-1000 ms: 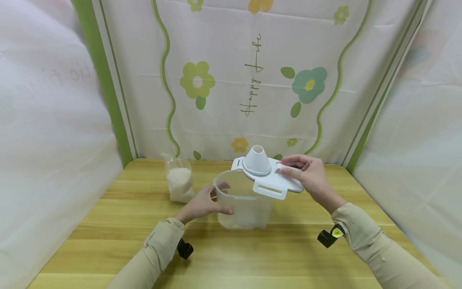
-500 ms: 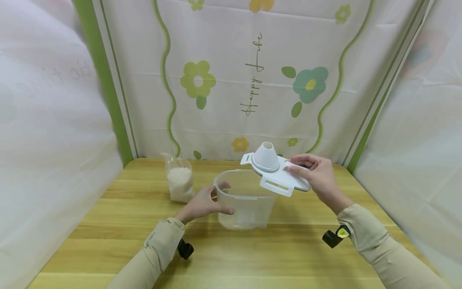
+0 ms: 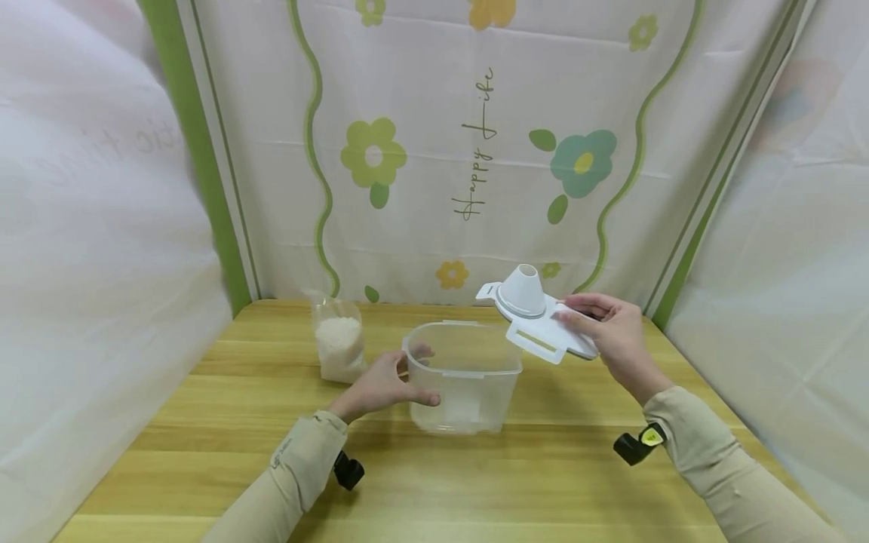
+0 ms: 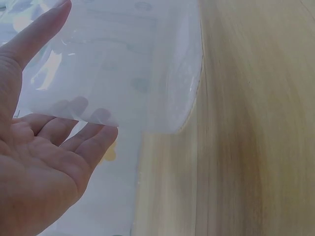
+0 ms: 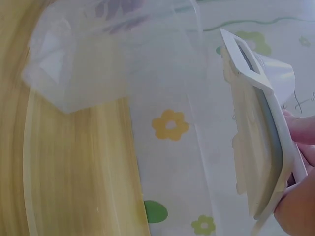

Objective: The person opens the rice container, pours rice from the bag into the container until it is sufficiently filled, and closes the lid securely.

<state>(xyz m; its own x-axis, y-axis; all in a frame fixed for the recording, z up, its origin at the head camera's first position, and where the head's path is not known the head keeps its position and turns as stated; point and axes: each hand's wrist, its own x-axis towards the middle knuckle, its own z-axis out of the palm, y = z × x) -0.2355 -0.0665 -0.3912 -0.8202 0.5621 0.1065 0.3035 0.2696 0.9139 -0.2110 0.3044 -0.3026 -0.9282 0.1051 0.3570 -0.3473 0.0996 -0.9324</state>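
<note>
A clear plastic storage container [image 3: 475, 400] stands upright on the table with its top uncovered. My left hand [image 3: 382, 386] grips its left end, the thumb along the front and the fingers around the back. In the left wrist view the fingertips show through the container's see-through wall [image 4: 123, 64]. To the right, above the table, my right hand [image 3: 614, 335] pinches a white lid [image 3: 553, 329] by its right end. The lid carries a white cone-shaped spout [image 3: 523, 292] and slotted side flaps. A grey seal [image 5: 269, 132] runs around its edge in the right wrist view.
Behind my left hand, a clear bag of white grains [image 3: 339, 347], looking like rice, stands on the wooden table [image 3: 434, 490]. A printed floral curtain [image 3: 421, 188] hangs behind the table, with pale fabric at both sides.
My right hand has carried the lid to the right, from over the container's right part to beyond its rim. My left hand and the container have stayed in place.
</note>
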